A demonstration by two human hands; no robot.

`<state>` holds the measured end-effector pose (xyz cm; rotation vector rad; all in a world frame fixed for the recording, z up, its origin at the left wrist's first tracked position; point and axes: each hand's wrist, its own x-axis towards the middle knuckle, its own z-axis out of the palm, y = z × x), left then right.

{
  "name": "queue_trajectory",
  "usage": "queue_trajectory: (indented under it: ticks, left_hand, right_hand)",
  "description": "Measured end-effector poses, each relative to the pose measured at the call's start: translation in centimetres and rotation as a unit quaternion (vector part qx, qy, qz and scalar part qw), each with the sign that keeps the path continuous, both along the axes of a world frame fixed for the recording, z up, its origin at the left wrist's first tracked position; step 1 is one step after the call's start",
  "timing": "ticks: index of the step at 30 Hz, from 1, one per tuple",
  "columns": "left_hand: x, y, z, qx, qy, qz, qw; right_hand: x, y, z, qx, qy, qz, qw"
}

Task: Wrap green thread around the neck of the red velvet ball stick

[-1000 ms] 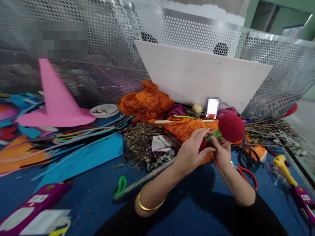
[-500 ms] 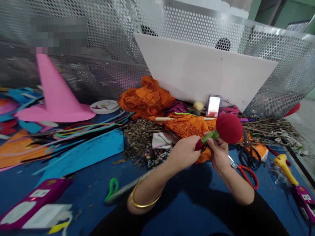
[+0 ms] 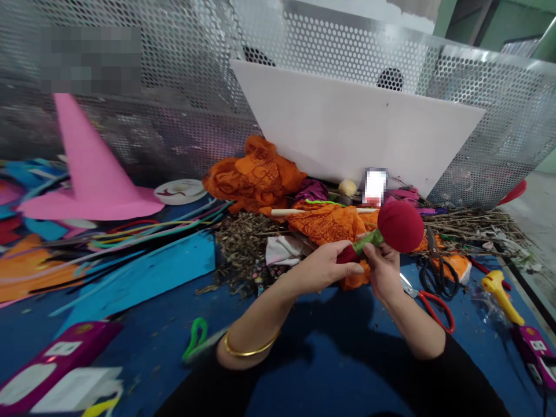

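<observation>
A round ball wrapped in red cloth (image 3: 400,226) is held up before me, its cloth gathered into a tail at the left. Shiny green thread (image 3: 367,243) binds the neck below the ball. My right hand (image 3: 385,272) pinches the green-bound neck from below, thumb in front. Around the red tail is my left hand (image 3: 319,267), fingers over its top and thumb stretched out beneath it. Behind the hands lies crumpled orange printed cloth (image 3: 330,225). Red-handled scissors (image 3: 434,307) rest close to my right forearm, beside black-handled scissors (image 3: 438,269).
A pink cone hat (image 3: 93,168) stands left, near a ribbon spool (image 3: 180,191) and blue sheet (image 3: 147,278). Purple devices (image 3: 56,362) lie at both sides; a yellow glue gun (image 3: 503,296) is right. A white board (image 3: 356,127) leans against perforated metal behind a phone (image 3: 374,186).
My left thumb has come away from the red tail and now points right below it. My right hand keeps its pinch on the green neck. The view has shifted slightly.
</observation>
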<state>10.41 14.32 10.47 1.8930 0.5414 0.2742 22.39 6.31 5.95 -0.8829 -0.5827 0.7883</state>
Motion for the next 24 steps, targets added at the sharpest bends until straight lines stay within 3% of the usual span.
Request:
queue_trajectory:
  ticks: [9, 16, 20, 24]
  left_hand:
    - [-0.7, -0.2, 0.9, -0.051, 0.018, -0.015, 0.998]
    - [-0.1, -0.5, 0.0, 0.123, 0.057, 0.055, 0.989]
    - [-0.2, -0.3, 0.1, 0.083, -0.005, 0.015, 0.996]
    - [-0.6, 0.1, 0.2, 0.087, -0.026, 0.050, 0.995]
  right_hand:
    - [0.0, 0.0, 0.1, -0.005, 0.018, -0.008, 1.000]
    - [0.5, 0.1, 0.1, -0.022, 0.007, -0.028, 0.999]
    - [0.8, 0.0, 0.8, -0.011, -0.007, -0.018, 1.000]
    - [0.8, 0.3, 1.1, 0.006, 0.029, -0.017, 0.999]
